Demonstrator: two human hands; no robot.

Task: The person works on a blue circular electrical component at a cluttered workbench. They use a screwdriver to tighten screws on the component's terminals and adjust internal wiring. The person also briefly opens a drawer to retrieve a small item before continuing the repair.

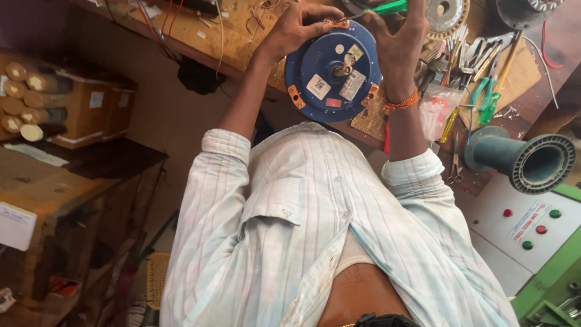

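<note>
- The blue round motor housing [334, 71] stands on edge at the near rim of the wooden bench [230, 36], tilted toward the person's chest, its flat face with stickers and a central shaft facing the camera.
- It looks like a cast metal disc: heavy, stiff and not fragile, though the painted face is probably smooth and slippery. The rim and the 3 orange lugs around it look like the surest places to take hold.
- The left hand [302, 27] reaches over the top edge, wrist bent, fingers curled down onto the rim near the upper orange lug; its grip is closed on the housing.
- The right hand [396, 42] rises beside the right edge, palm toward the disc, fingers wrapped around a green-handled screwdriver [387, 7] that lies across the top of the housing; that grip is closed on the handle.
- Both forearms come up from rolled striped sleeves, elbows low and apart.
- Pliers and other hand tools [478, 79] lie to the right, near a green flanged pipe [526, 158].
</note>
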